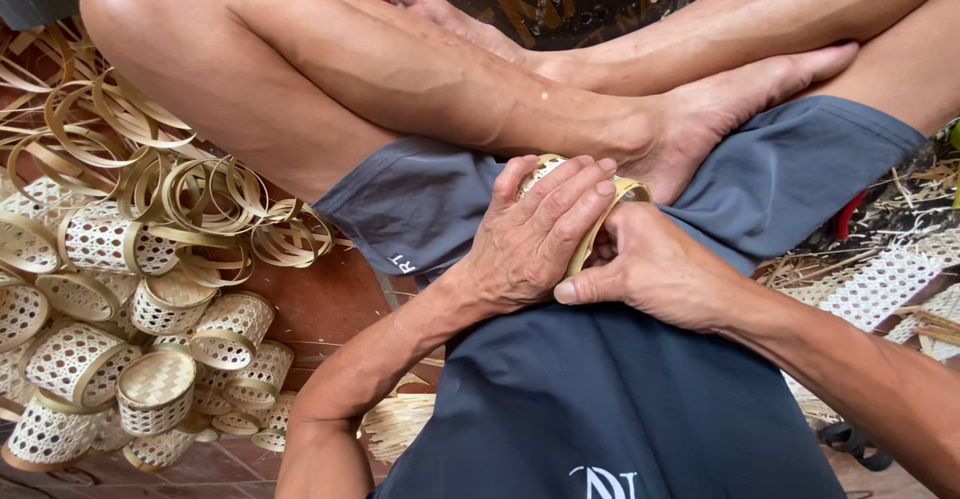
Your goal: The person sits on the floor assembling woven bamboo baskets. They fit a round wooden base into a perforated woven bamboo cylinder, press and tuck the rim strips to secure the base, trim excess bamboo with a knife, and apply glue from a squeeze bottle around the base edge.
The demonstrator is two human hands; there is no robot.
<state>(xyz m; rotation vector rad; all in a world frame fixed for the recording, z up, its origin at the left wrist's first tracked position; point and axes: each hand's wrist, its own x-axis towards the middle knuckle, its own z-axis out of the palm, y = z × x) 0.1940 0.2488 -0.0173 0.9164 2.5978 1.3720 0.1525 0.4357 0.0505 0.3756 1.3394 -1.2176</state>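
Head view: the person sits cross-legged on the floor (320, 304), and both hands meet over the lap. The left hand (530, 239) lies across the top of a small bamboo basket (627, 191), fingers (580, 184) curled over its upper edge. The right hand (655, 269) closes on it from below and from the side, thumb pressed along the outer bamboo band. Both sets of fingers are narrow and clamped on the basket, which sits between the palms just above the dark shorts (600, 399) and touches the foot behind it or lies very near it; contact cannot be confirmed.

Handling judgement: the basket looks very light. The rim band appears springy but stiff enough to take pressure, while the open woven wall is likely thin and easy to crush or fray. The smooth strip may slip under dry skin. The best hold is on the rim band, with opposed pressure from both sides, not on the weave.

To the person's left, a heap of finished woven baskets (150, 389) rests on the floor, with loose coiled bamboo strips (200, 194) behind it. Woven matting (880, 284) lies to the right.
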